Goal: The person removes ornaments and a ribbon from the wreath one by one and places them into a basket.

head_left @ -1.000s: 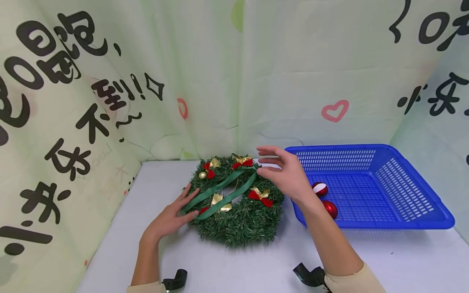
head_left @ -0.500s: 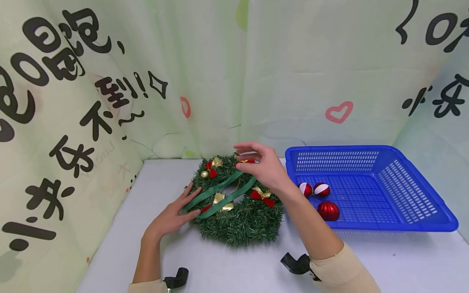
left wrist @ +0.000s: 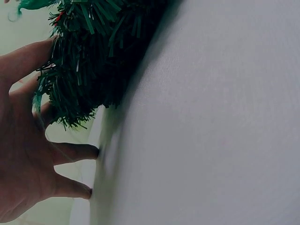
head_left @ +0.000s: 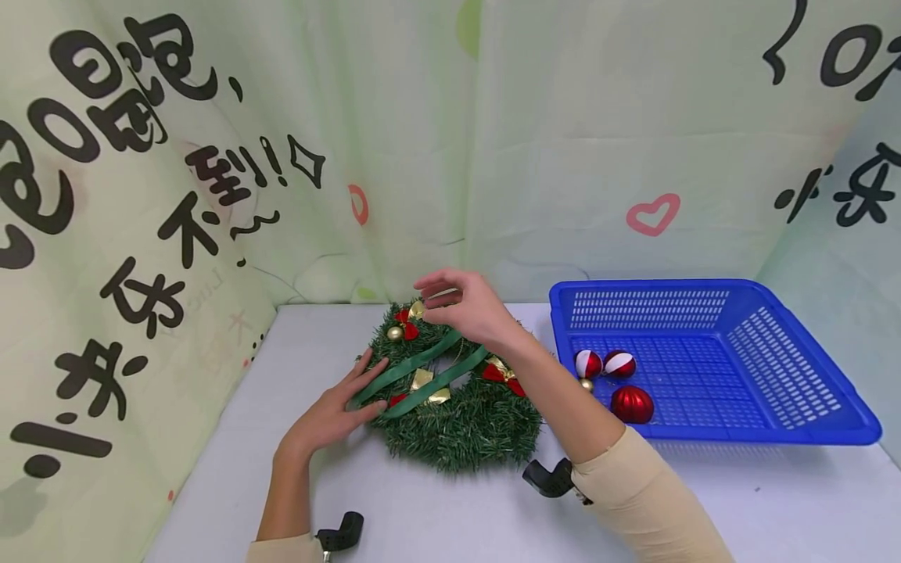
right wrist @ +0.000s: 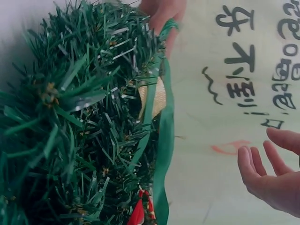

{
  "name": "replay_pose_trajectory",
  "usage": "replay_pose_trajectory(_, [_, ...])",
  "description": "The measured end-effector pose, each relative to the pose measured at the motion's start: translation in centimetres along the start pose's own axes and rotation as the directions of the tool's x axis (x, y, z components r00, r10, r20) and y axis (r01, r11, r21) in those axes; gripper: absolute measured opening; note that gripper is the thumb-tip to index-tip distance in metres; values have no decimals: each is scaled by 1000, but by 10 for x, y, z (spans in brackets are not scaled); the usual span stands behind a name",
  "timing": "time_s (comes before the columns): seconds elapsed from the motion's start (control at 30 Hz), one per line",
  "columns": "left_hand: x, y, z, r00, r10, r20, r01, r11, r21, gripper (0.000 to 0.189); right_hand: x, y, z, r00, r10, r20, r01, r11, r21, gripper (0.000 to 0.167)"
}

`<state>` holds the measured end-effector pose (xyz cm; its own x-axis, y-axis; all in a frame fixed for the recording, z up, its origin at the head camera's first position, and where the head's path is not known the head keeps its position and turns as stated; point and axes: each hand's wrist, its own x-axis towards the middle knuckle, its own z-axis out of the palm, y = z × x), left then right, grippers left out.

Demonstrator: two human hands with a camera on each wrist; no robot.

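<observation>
Remotely, I found the wreath (head_left: 457,438) near the table (head_left: 232,469)'s back edge; the left hand (head_left: 327,414) rested on it, fingers spread; the right hand (head_left: 468,303) hovered above, loosely curved, holding nothing.

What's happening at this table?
A green wreath lies on a white table. A person's left hand rests against its left edge, by a green ribbon laid across it; the right hand hovers over the far side, holding nothing visible. Red-and-gold bows and a gold ball sit on the wreath; more balls lie in the blue basket.
</observation>
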<state>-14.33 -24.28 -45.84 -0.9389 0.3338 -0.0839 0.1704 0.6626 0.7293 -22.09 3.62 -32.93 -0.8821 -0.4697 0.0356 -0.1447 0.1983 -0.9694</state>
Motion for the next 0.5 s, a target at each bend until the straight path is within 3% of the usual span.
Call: replay_pose_trajectory(0.5, [0, 0, 0, 1000, -9, 5, 9, 1000, -3, 72, 41, 6, 22, 986, 79, 146, -62, 991, -115, 31])
